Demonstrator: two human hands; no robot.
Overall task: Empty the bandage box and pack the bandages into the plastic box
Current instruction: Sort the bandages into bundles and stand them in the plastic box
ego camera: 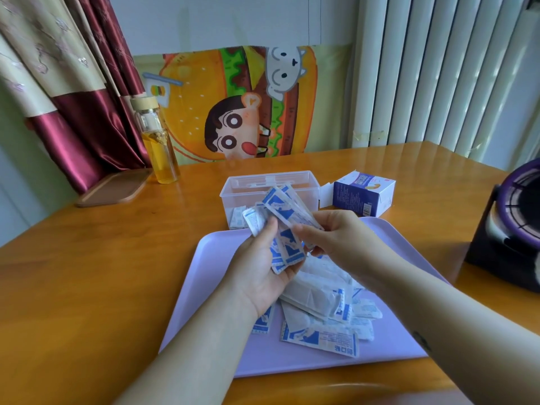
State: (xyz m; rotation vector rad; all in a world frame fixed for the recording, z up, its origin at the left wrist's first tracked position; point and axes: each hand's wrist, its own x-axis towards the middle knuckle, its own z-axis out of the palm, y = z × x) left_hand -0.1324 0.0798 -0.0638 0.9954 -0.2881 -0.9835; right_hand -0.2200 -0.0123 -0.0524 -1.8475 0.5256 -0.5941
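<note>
Your left hand (258,270) grips the bandages (285,213) at centre, right hand (339,238) pinching them (one plastic box (233,192) just above).

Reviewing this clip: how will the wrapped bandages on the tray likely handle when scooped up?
Probably light and floppy: those held in the left hand and right hand fan out and bend. The bandages lie in a loose overlapping heap on the tray, so one grab would likely take several and drop some. Flat wrappers may slide over each other.
</note>
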